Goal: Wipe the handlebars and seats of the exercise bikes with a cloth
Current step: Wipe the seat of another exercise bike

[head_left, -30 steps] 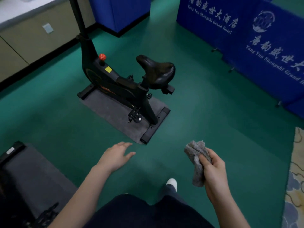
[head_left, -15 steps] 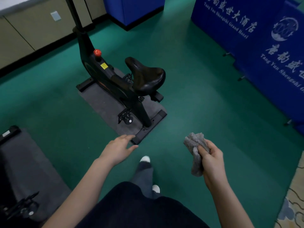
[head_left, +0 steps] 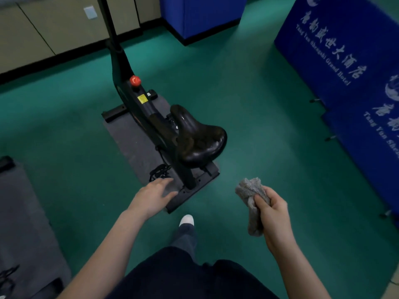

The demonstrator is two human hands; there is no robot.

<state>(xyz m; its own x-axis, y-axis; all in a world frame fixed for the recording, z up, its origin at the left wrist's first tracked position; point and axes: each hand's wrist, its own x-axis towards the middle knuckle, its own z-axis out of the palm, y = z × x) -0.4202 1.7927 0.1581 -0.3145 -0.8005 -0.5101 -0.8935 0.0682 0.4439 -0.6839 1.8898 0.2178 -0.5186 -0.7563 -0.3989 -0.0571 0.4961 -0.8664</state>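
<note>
Grey terry cloth, bunched into a wad, is gripped in the person's right hand. The fingers are curled round it, and it is held in the air at the near right, apart from the bike. The left hand is relaxed and holds nothing, its fingers spread above the near end of the bike's base.

A black exercise bike stands on a grey mat on the green floor. Its front post runs out of the top of the view, so the handlebars are not shown. The glossy black saddle sits between the two hands and a little farther off, with nothing touching it. A red knob sits on the frame. A white shoe is just near of the rear stabiliser bar. Blue hotel banners line the far right.

The saddle wipe appears not yet begun. The foot could catch the stabiliser bar or the mat edge. The left hand could knock what may be a pedal, which is dim and hard to make out. A wadded cloth touches little surface, so parts of the curved saddle could be missed.
</note>
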